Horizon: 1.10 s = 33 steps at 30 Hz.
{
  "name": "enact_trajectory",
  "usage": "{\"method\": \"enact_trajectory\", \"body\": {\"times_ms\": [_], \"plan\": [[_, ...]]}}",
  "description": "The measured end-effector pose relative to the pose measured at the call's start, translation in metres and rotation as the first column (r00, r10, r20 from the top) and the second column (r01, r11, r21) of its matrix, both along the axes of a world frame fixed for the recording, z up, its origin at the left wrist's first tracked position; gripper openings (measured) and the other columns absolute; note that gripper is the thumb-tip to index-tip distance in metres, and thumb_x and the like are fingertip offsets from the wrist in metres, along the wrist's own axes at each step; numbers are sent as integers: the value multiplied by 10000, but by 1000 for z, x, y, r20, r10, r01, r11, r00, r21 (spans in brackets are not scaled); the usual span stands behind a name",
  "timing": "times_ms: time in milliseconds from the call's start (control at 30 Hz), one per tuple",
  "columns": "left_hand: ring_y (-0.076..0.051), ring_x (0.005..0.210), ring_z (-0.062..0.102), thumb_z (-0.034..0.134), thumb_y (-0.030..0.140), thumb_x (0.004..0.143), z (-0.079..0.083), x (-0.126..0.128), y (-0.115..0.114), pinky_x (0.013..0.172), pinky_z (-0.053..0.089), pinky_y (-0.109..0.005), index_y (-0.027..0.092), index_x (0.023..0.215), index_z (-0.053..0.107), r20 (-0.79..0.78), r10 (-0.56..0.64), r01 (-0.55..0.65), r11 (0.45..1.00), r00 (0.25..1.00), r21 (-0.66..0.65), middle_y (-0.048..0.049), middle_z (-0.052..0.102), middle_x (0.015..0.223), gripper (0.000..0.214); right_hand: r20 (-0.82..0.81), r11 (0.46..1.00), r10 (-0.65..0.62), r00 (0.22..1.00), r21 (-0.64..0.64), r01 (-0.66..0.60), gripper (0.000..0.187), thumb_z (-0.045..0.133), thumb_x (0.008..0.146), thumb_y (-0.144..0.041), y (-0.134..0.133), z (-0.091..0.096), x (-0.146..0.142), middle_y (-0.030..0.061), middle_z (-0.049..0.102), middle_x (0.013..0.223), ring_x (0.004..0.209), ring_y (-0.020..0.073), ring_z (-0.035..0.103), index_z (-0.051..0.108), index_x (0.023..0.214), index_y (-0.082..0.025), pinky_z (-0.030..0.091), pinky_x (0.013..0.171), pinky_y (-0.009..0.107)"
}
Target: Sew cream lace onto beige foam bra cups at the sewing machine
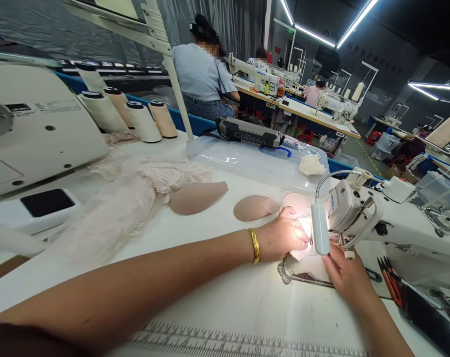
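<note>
We see both hands at the sewing machine (414, 208). Left hand (282, 238), gold bracelet (253, 246) on its wrist, lies palm down, fingers bent together and tips down on the brightly lit work beside the needle area; can't tell if it pinches anything. Pale pink fabric (294, 200) shows just beyond its fingers; lit material also shows under the fingertips, but glare keeps us from saying if it's one piece. Right hand (346, 270) is half curled at the other side of the needle area, fingertips hidden behind the lamp (320, 228) and machine head; we can't tell its grip.

Left of the left hand, two flat, brownish-pink pieces, the nearer one (252, 208) and the farther one (198, 198), then a heap of sheer lace (113, 208). Beyond the hands we have a clear plastic bin (232, 161) with a cream cloth scrap (311, 164) and a black-grey case (251, 133) on it. Thread cones (143, 121) stand far off to the left. Right of the right hand: orange-handled snips (390, 282), dark flat device (429, 317). Nearer us than the hands, ruler markings (228, 341) run along the tabletop (210, 292). Well beyond, a co-worker in light blue (198, 74) sits.
</note>
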<state>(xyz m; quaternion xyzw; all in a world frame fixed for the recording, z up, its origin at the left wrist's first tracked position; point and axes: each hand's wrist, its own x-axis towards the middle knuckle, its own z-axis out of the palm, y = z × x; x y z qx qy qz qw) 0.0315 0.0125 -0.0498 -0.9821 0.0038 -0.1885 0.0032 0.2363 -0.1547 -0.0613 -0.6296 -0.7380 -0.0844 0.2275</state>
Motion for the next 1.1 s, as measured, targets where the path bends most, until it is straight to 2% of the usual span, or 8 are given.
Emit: {"method": "enact_trajectory", "body": {"times_ms": [167,267,367,467,567,733,933,1100], "plan": [[-222,945,644,626,-8,664,3,1,2,975,334,-427,243,921,722,17,-46,47,997,999,-64,-6,749,1110,371,-137,993,-78,987,77,89,213,451,1030,-298,-1,2,-3,117,717,1010,994,293,663,648,1051,-221,569,859,459],[-218,926,640,606,-25,638,5,2,1,951,345,-420,225,869,713,21,-51,52,997,998,-58,-15,758,1037,357,-206,991,-106,973,55,120,206,455,1030,-326,-1,1,-4,118,698,999,969,286,665,625,1059,-213,573,822,438],[-211,884,631,584,-41,607,6,2,0,941,351,-414,202,779,688,23,-56,58,996,998,-65,-22,750,887,316,-220,991,-119,968,37,130,206,456,1030,-337,-1,0,-3,109,696,1019,992,279,664,622,1064,-219,561,858,436],[-212,848,620,574,-42,606,5,1,-1,957,346,-423,196,765,689,31,-72,74,994,997,-78,-23,743,830,309,-230,991,-113,967,46,127,208,462,1029,-341,-1,1,-4,111,696,1026,1002,276,663,620,1080,-214,552,883,441],[-216,856,618,574,-45,614,4,0,-2,965,344,-426,197,785,703,30,-71,74,994,997,-80,-27,750,846,323,-240,991,-108,965,47,123,216,455,1032,-347,-1,1,-4,117,692,1031,1018,282,659,616,1076,-209,548,891,450],[-231,954,630,595,-36,608,4,0,-3,933,360,-415,219,881,719,8,-55,55,995,998,-81,-35,758,1062,393,-230,993,-93,969,43,106,212,446,1031,-339,-1,3,-6,111,689,1030,998,278,653,623,1057,-226,545,875,440],[-231,926,640,613,-29,629,4,-1,-2,943,337,-434,237,931,725,22,-46,48,995,999,-83,-21,764,1007,418,-194,994,-78,978,58,91,202,451,1028,-312,-1,5,-6,105,692,1028,988,269,654,624,1085,-223,547,858,419],[-223,917,643,623,-29,641,3,-1,-2,973,330,-425,241,939,730,38,-52,55,995,998,-86,-8,768,965,415,-162,993,-82,983,70,94,189,454,1025,-317,-3,4,-4,95,695,976,930,259,665,622,1029,-229,556,806,395]]}}
